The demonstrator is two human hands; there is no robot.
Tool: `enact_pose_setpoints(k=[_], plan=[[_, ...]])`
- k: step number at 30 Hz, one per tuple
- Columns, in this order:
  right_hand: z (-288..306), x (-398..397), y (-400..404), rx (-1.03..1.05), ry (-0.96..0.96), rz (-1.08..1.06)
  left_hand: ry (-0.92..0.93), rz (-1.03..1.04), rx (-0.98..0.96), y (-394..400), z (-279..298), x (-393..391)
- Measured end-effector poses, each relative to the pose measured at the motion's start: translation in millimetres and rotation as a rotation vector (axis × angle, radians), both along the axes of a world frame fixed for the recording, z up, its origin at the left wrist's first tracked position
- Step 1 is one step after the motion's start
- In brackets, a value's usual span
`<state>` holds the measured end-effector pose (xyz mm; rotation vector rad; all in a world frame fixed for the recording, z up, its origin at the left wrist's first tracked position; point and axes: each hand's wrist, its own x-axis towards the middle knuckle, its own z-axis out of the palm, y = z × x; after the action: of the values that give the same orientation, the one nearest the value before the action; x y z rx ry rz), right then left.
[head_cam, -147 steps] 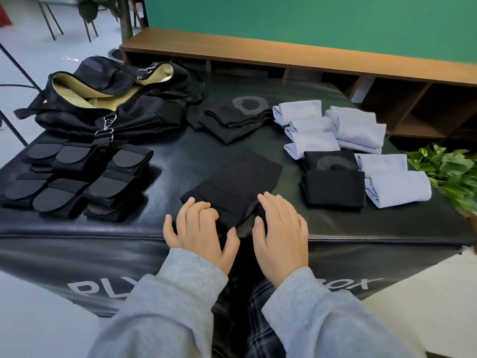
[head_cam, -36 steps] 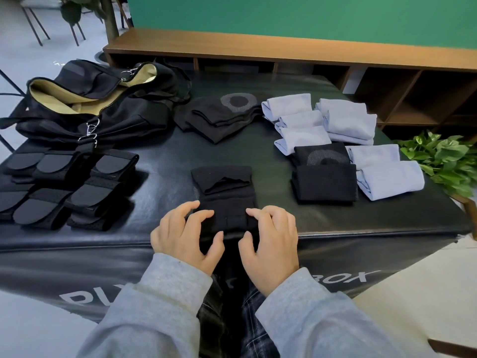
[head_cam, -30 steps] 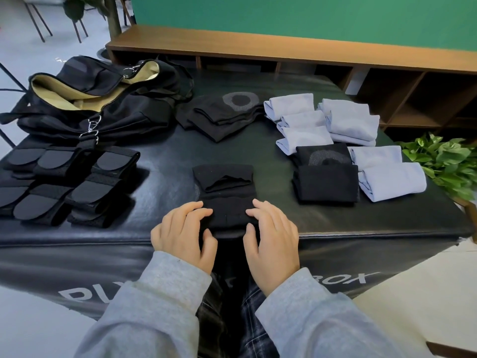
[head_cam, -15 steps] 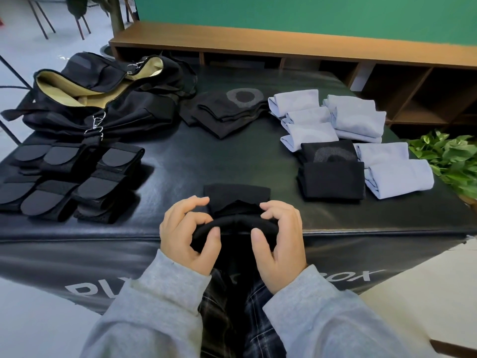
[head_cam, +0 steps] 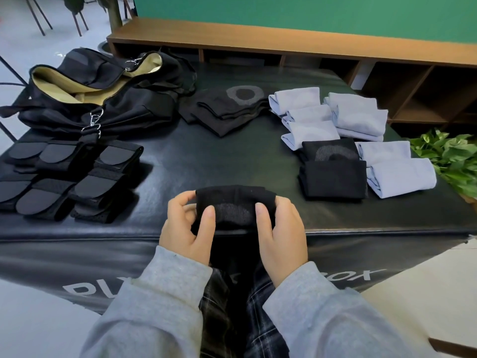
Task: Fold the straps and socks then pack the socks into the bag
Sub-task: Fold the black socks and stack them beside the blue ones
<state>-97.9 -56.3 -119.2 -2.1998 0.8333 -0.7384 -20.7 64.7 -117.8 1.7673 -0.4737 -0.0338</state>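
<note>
Currently we've got the left hand (head_cam: 187,228) and right hand (head_cam: 282,233) both pinching a folded black sock (head_cam: 233,206), thumbs on top, at the near edge of the black padded box (head_cam: 227,156), with the open black bag (head_cam: 98,96) far left and folded straps (head_cam: 64,177) beside it.

A wooden shelf unit (head_cam: 296,42) runs along the far green wall (head_cam: 309,14), with a leafy plant (head_cam: 449,161) at right.
</note>
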Motion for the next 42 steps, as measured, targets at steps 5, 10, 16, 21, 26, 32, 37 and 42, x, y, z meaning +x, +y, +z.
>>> enact_pose_setpoints(k=[5, 10, 16, 21, 26, 32, 37, 42], plan=[[11, 8, 0, 0.005, 0.117, -0.022, 0.047, 0.114, 0.119, -8, 7, 3], [23, 11, -6, -0.033, 0.200, -0.004, -0.074, 0.121, 0.278, -12, 10, 19], [36, 11, -28, 0.063, 0.337, 0.152, -0.058, -0.074, 0.513, -15, 24, 33], [47, 14, -43, 0.144, 0.425, 0.268, -0.080, -0.199, 0.582, -13, 35, 45], [48, 17, -50, 0.100, 0.489, 0.340, -0.153, -0.261, 0.467, -14, 36, 42], [46, 5, -54, 0.007, 0.342, 0.326, -0.119, -0.239, 0.233, -27, 43, 41], [53, -11, -62, 0.051, 0.153, 0.245, -0.103, -0.253, 0.199, -43, 37, 40], [54, -29, -76, 0.099, 0.009, 0.140, -0.085, -0.325, 0.150, -67, 36, 22]])
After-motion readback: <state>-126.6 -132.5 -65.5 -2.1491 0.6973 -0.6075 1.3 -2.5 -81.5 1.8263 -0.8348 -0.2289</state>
